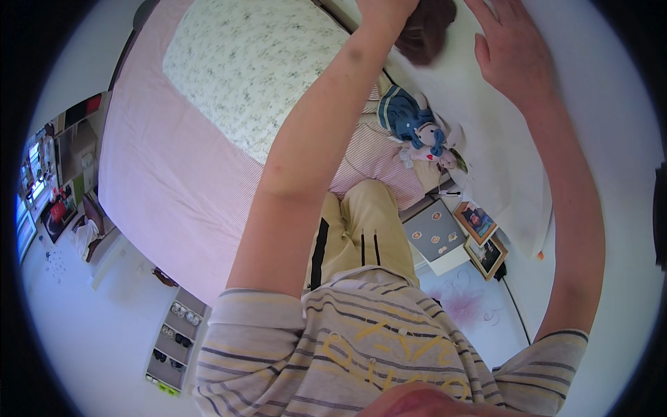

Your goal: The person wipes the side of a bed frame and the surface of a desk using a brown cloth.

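Note:
At the top edge my left hand (pixel 388 11) meets a dark brown cloth (pixel 428 34), which hangs beside it, slightly blurred, and seems gripped in it. The fingertips are cut off by the picture's edge. My right hand (pixel 516 60) is raised at upper right, its thumb and fingers apart with nothing held. It lies over the white wall (pixel 583 78); whether it touches the wall I cannot tell. Below the cloth, a plush rabbit doll (pixel 411 120) in a blue dress lies on the bed's edge.
I am kneeling on a bed with a pink striped sheet (pixel 177 177). A floral pillow (pixel 245 68) is to the left. Beside the bed a sticker-covered grey box or case (pixel 435 229) sits near two framed pictures (pixel 475 221). A shoe rack (pixel 174 339) stands at lower left.

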Demonstrator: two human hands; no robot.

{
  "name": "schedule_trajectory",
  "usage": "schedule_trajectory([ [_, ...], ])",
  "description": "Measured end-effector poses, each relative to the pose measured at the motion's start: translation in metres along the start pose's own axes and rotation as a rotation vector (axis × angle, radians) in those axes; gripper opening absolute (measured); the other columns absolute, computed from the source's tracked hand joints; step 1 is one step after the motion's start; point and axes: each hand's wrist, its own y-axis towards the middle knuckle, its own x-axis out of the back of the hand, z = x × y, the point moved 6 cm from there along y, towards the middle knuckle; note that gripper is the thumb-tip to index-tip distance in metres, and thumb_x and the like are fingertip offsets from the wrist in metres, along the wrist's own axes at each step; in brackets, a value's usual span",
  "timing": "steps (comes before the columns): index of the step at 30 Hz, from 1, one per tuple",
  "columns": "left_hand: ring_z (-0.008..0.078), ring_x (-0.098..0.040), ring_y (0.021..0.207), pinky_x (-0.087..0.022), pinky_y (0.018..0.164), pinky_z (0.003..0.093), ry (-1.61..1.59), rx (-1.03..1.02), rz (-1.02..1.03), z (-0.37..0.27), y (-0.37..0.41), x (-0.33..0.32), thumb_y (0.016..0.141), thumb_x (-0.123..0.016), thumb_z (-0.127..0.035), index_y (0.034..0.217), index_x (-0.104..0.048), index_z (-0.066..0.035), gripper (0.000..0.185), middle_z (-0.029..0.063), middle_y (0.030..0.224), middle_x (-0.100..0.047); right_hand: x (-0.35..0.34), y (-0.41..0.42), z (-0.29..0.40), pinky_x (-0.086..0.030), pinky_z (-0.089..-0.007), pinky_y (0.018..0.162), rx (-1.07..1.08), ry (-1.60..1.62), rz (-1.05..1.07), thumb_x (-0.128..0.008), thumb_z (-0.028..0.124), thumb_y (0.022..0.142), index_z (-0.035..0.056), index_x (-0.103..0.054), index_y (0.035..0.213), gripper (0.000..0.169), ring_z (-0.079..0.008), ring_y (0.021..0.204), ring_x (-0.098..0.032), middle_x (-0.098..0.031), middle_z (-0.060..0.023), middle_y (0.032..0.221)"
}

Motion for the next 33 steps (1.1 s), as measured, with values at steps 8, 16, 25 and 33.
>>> schedule_trajectory([
  [8,0.0259,-0.069,0.085,-0.058,0.075,0.0334,-1.202,0.689,0.208,0.078,-0.005,-0.038,0.092,-0.063,-0.010,0.106,-0.066,0.004,0.020,0.0152,0.097,-0.071,-0.002,0.001,0.004,-0.032,-0.0462,0.117,0.033,-0.050,-0.053,-0.055,-0.004,0.074,-0.0022,-0.056,0.123,0.049,-0.0371,0.139,-0.037,-0.040,-0.0200,0.147],
  [16,0.0155,-0.067,0.077,-0.055,0.071,0.0287,-0.653,0.269,-0.040,0.094,-0.013,0.030,0.086,-0.072,-0.010,0.099,-0.070,0.003,0.018,0.0078,0.089,-0.071,0.002,0.005,0.009,-0.032,-0.0460,0.117,0.095,-0.166,0.085,-0.056,0.000,0.076,-0.0032,-0.058,0.119,0.043,-0.0340,0.140,-0.037,-0.041,-0.0206,0.147],
  [25,0.0267,-0.068,0.082,-0.055,0.071,0.0360,0.157,-0.296,-0.174,0.022,0.017,0.051,0.083,-0.073,-0.013,0.097,-0.072,-0.002,0.017,0.0136,0.092,-0.071,0.002,0.007,0.008,-0.034,-0.0459,0.115,0.071,-0.087,0.025,-0.058,0.000,0.076,-0.0028,-0.060,0.112,0.036,-0.0339,0.138,-0.040,-0.042,-0.0207,0.147],
  [33,0.0302,-0.067,0.070,-0.054,0.065,0.0387,0.211,-0.167,-0.160,0.007,0.037,0.039,0.080,-0.073,-0.014,0.083,-0.072,0.002,0.016,0.0156,0.077,-0.070,0.001,0.008,0.009,-0.034,-0.0454,0.116,0.023,-0.104,0.060,-0.059,0.001,0.076,-0.0020,-0.060,0.110,0.034,-0.0338,0.138,-0.040,-0.042,-0.0206,0.147],
])
